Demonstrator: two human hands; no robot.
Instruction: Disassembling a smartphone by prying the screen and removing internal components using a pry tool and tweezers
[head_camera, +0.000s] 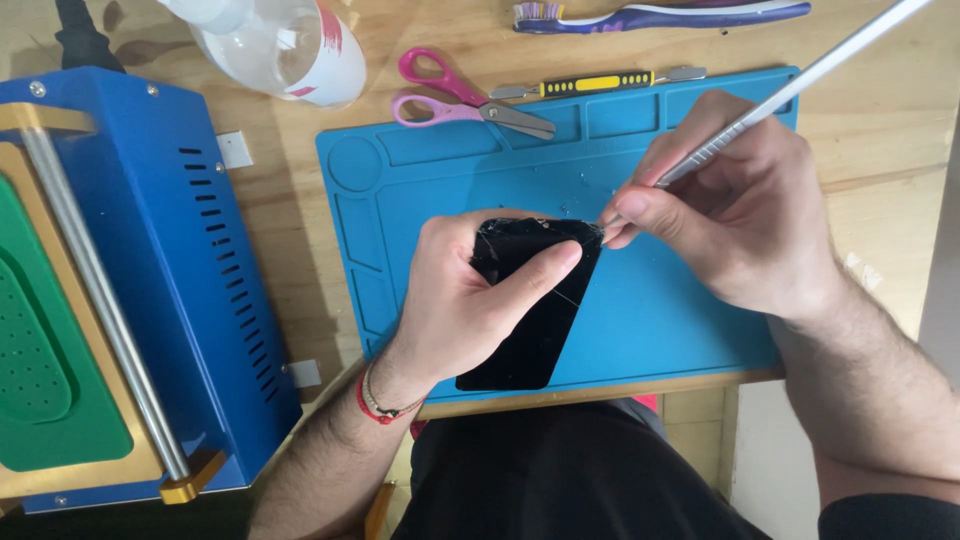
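- The left hand (460, 300) grips a black phone (530, 310) with a cracked screen, holding it tilted over the blue work mat (660, 330); the phone's lower end reaches the mat's near edge.
- The left thumb (540, 268) lies across the face of the glass near its upper part, while the other fingers curl round the phone's left side and top corner, so the phone is pinched between thumb and fingers.
- Fine white cracks run across the glass just beside the thumb and under it.
- The right hand (740, 210) holds a long, thin metal pry tool (800, 75), its shaft running up and away to the upper right corner of the view.
- The right fingers are pressed together round the tool's lower shaft in a pen-like pinch, thumb and forefinger closest to the tip.
- The tool's tip meets the phone's upper right corner, just beside the right fingertips; whether it sits under the glass I cannot tell.
- Small pale specks lie on the mat just above the phone.
- Along the mat's far edge lie pink-handled scissors (455, 95) and a yellow-and-black tool (595, 84) with metal ends.
- Beyond them, on the wooden table (880, 120), lies a purple-and-blue toothbrush (665, 14).
- A clear plastic bottle (280, 45) lies at the top left, near the scissors.
- A blue machine (190, 260) with a green pad and a metal roller stands left of the mat, well apart from both hands.
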